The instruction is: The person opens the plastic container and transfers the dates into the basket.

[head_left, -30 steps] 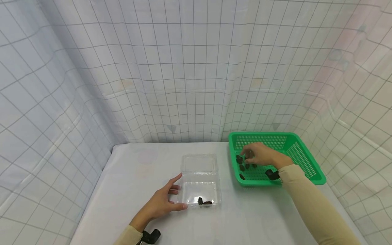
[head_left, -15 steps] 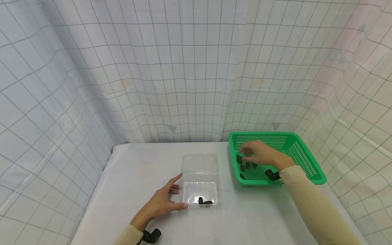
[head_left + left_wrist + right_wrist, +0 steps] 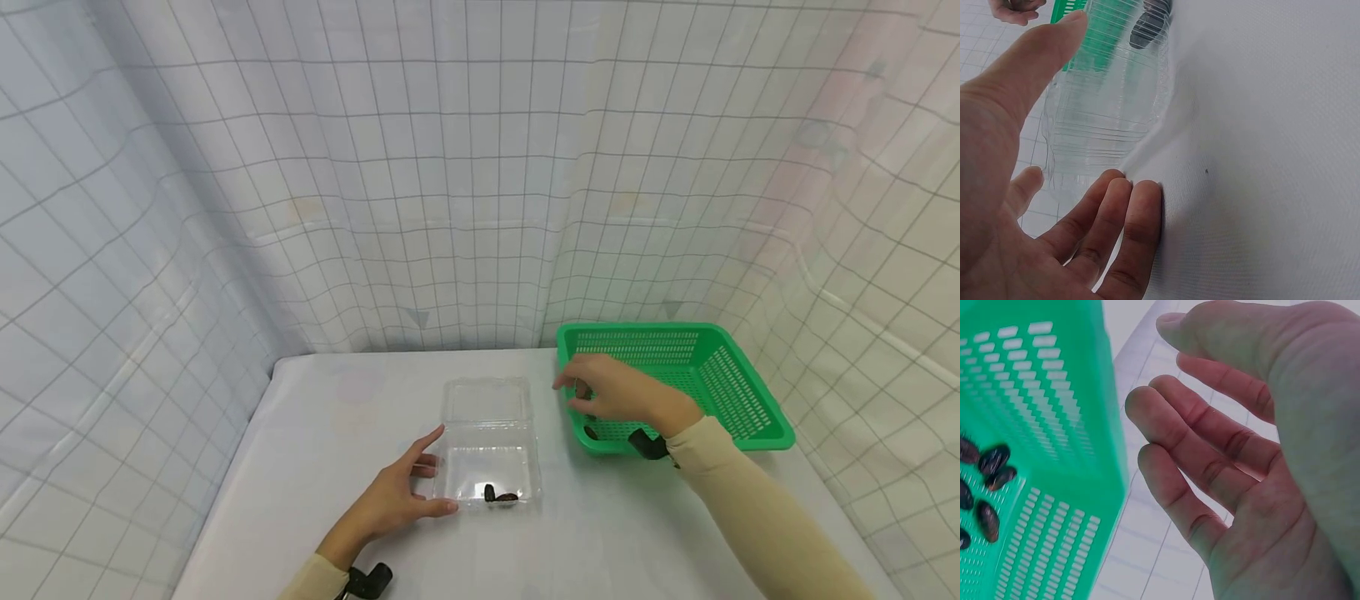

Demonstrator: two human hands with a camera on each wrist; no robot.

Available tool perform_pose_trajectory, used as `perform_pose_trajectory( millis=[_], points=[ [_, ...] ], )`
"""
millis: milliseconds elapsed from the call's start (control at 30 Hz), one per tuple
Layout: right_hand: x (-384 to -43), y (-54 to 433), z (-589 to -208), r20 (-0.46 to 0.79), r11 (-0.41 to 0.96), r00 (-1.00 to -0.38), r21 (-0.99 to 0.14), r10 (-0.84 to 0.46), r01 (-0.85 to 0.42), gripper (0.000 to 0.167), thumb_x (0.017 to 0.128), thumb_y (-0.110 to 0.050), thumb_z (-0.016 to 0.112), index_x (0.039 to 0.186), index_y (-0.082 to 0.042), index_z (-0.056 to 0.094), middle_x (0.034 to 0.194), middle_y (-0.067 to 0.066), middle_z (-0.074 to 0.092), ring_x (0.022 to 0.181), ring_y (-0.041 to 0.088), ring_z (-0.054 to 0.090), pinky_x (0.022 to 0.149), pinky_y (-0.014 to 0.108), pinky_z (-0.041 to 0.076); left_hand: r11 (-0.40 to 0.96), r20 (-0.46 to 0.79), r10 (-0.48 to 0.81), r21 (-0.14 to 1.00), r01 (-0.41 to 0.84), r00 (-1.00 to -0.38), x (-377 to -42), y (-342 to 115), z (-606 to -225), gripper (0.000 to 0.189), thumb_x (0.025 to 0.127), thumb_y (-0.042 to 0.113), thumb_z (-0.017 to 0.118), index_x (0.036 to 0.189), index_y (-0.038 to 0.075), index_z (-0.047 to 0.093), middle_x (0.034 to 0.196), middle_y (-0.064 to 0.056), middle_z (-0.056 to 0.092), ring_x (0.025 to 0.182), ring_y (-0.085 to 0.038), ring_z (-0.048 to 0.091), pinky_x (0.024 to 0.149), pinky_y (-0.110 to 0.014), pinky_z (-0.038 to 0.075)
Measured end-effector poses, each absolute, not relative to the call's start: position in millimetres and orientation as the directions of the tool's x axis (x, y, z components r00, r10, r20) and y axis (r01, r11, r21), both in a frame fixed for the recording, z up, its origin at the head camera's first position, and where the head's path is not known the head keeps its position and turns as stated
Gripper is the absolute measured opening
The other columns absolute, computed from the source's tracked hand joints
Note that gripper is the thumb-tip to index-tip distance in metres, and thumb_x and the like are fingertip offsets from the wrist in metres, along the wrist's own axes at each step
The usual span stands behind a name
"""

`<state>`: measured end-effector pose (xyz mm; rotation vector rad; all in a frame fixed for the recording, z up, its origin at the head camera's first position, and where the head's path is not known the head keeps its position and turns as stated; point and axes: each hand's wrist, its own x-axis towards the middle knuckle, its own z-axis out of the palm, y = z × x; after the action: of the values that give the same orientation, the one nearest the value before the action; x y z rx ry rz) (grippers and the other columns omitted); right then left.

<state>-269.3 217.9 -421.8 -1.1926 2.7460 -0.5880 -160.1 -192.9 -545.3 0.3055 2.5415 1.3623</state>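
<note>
A clear plastic clamshell box (image 3: 487, 467) lies with its lid folded back on the table; two dark brown dates (image 3: 507, 497) sit along its near edge. My left hand (image 3: 393, 500) rests at the box's left side, thumb and fingers spread and fairly straight. To the right is a green basket (image 3: 675, 330), where several dates (image 3: 988, 520) lie on the bottom. Over its left rim hovers my right hand (image 3: 618, 390), fingers loosely bent. The right wrist view reveals nothing between the visible fingers (image 3: 1160, 419); in the head view this hand covers most of the dates.
A white cloth covers the table (image 3: 337, 433). White grid-patterned curtains (image 3: 465, 208) enclose the back and both sides. The basket stands at the table's back right, near the right curtain, with a gap of white tabletop between it and the box.
My right hand has risen out of the basket's inside and shifted left to above its left rim. The left hand, the box and its two dates stay as they were.
</note>
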Motion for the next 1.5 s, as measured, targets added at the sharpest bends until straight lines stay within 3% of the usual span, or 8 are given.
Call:
perform_pose_trajectory(
  millis=[233,600,1067,1500],
  points=[
    [-255.8,196.0,-424.4,0.071,0.574,-0.637,-0.364,-0.768,-0.733,0.022,0.105,-0.008,0.084,0.127,-0.012,0.082,0.123,0.0,0.077,0.104,0.024,0.079,0.094,0.033,0.065,0.541,-0.112,0.294,0.838,0.069,-0.949,-159.0,-194.3,-547.0,0.121,0.087,0.036,0.106,0.185,0.028,0.036,0.157,-0.016,0.07,0.143,-0.034,0.069,0.092,-0.029,0.065],
    [-240.4,159.4,-443.0,0.033,0.497,-0.541,-0.351,-0.84,-0.794,0.024,0.105,-0.011,0.087,0.129,-0.014,0.082,0.123,-0.001,0.075,0.108,0.024,0.08,0.095,0.026,0.064,0.54,-0.117,0.287,0.84,0.06,-0.951,-157.4,-193.5,-546.7,0.12,0.086,0.035,0.107,0.184,0.029,0.037,0.156,-0.016,0.07,0.142,-0.034,0.069,0.092,-0.029,0.064],
    [-240.3,113.9,-472.6,-0.132,0.469,-0.453,-0.34,-0.882,-0.815,0.033,0.102,-0.017,0.093,0.134,-0.015,0.082,0.129,0.004,0.078,0.108,0.014,0.078,0.097,0.022,0.063,0.536,-0.125,0.294,0.842,0.055,-0.948,-158.3,-193.4,-546.2,0.119,0.088,0.036,0.106,0.184,0.029,0.037,0.157,-0.015,0.07,0.143,-0.033,0.069,0.093,-0.029,0.064],
    [-243.0,92.6,-489.2,-0.265,0.498,-0.427,-0.328,-0.864,-0.803,0.036,0.095,-0.019,0.099,0.128,-0.022,0.085,0.115,-0.001,0.078,0.092,0.0,0.062,0.091,0.019,0.055,0.55,-0.123,0.3,0.832,0.066,-0.946,-160.0,-193.2,-545.7,0.119,0.088,0.038,0.105,0.185,0.029,0.035,0.158,-0.015,0.07,0.144,-0.035,0.069,0.093,-0.029,0.065]
  ],
)
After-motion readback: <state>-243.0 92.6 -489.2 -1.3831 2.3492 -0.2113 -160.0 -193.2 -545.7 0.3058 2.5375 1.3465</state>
